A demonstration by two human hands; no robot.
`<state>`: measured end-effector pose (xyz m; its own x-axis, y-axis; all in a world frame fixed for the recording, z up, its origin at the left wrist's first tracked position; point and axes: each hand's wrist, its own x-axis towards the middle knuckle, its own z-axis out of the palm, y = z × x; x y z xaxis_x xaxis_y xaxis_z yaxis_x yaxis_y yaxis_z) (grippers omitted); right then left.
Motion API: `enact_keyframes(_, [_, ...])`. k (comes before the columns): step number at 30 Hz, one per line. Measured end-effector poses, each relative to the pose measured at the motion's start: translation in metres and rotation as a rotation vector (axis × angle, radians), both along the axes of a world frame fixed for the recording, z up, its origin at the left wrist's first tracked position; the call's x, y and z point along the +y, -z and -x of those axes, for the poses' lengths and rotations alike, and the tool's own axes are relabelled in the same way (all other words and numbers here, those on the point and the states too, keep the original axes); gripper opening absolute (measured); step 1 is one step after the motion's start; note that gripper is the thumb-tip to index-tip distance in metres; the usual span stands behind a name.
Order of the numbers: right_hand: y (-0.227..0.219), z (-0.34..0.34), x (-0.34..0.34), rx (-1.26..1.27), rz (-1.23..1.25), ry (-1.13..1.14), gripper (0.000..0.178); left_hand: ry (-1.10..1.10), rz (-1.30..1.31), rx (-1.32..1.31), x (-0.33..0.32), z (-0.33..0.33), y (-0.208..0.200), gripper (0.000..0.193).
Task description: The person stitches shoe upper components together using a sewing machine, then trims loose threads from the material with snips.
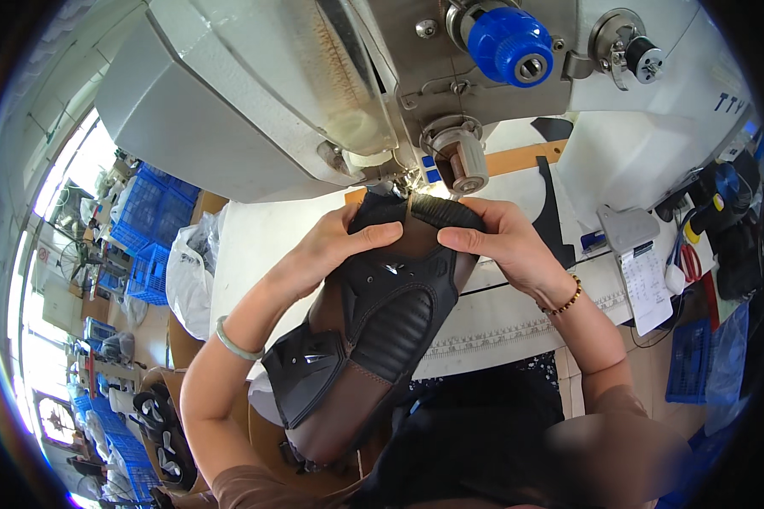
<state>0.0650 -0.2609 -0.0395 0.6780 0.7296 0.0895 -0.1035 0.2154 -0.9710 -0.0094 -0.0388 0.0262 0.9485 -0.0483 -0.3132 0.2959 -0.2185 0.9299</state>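
Both hands hold a black and brown leather boot upper (399, 331) with ribbed padded panels and stitched seams. Its far end lies under the sewing machine head (255, 93), by the lit needle area (409, 180). My left hand (339, 246) grips the left edge, thumb on top and pointing right. From the right side, my right hand (501, 242) grips it the same way, its thumb facing the other. The fingers beneath are mostly hidden. The near end of the upper hangs over the table edge toward my lap, its brown shaft tilted to the lower left.
On the white machine table (518, 331) a printed ruler strip runs along the front. A black strip-shaped piece (552, 212) lies behind my right hand. Red-handled scissors (690, 263) and a paper slip (645, 288) are at right. Blue crates (157, 208) stand at left beside a plastic bag (193, 271).
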Motion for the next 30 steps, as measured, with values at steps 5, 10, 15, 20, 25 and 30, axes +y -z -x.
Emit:
enact_keyframes(5, [0.004, 0.0, -0.002, 0.022, 0.043, 0.046, 0.039, -0.011, 0.043, -0.123, -0.005, 0.0, 0.022, 0.056])
enact_keyframes(10, [0.013, -0.006, -0.003, -0.023, -0.014, 0.055, 0.034, -0.057, 0.154, -0.124, -0.006, 0.001, 0.031, 0.048])
enact_keyframes(15, [0.01, -0.018, -0.004, 0.064, -0.007, 0.026, 0.035, -0.16, 0.221, -0.099, -0.02, 0.006, 0.029, 0.045])
enact_keyframes(20, [-0.005, -0.026, -0.007, 0.085, -0.004, -0.01, 0.042, -0.202, 0.292, -0.077, -0.023, 0.009, 0.022, 0.043])
enact_keyframes(25, [-0.004, -0.023, -0.006, 0.088, -0.027, 0.007, 0.038, -0.198, 0.219, -0.155, -0.025, 0.009, 0.027, 0.041])
enact_keyframes(30, [0.003, -0.026, -0.006, 0.081, -0.028, 0.037, 0.04, -0.229, 0.221, -0.185, -0.03, 0.01, 0.031, 0.041])
